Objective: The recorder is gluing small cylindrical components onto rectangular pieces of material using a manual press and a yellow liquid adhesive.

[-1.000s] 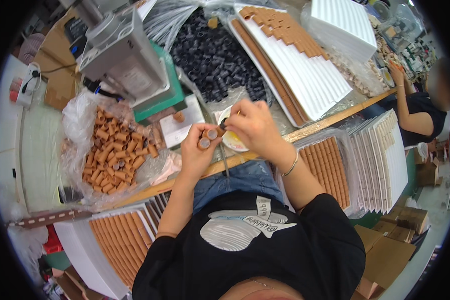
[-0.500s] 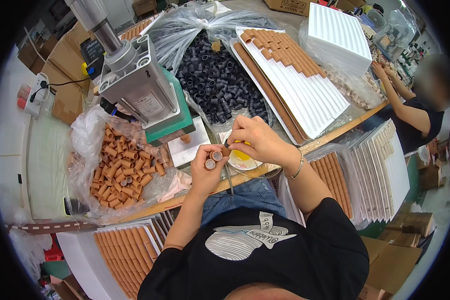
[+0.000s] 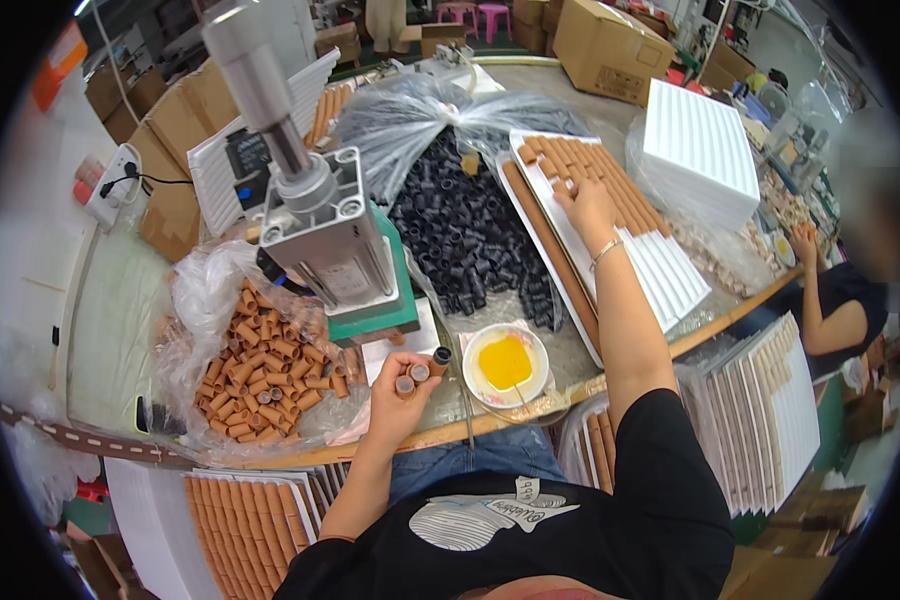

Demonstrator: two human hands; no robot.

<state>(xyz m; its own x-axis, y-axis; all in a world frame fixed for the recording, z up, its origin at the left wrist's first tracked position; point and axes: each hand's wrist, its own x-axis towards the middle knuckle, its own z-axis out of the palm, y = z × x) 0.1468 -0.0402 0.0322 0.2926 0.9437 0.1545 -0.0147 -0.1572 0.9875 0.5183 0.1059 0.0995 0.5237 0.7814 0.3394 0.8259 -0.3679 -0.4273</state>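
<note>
My left hand (image 3: 394,402) is closed around a few short brown tubes (image 3: 406,386), held upright near the table's front edge. A black fitting (image 3: 441,356) sits at the top of one of them; the others show pale, greyish ends. Further off to the right, my right hand (image 3: 588,210) reaches out over a white ribbed tray (image 3: 660,268) lined with rows of brown tubes (image 3: 610,185). Its fingers are bent down onto a brown tube at the edge of these rows, partly hiding it. Between my hands stands a white bowl (image 3: 477,399) with a yellow pad or liquid in it.
A press with a metal cylinder (image 3: 325,235) on a green base stands left of centre. Loose brown tubes (image 3: 260,375) fill a plastic bag beside it. Black fittings (image 3: 460,220) are heaped behind the bowl. White trays (image 3: 700,150) are stacked at the back right; a co-worker (image 3: 830,310) sits beyond.
My right hand has left the bowl and moved out to the tube tray. The black fitting now shows on a tube in my left hand. The view has shifted slightly.
</note>
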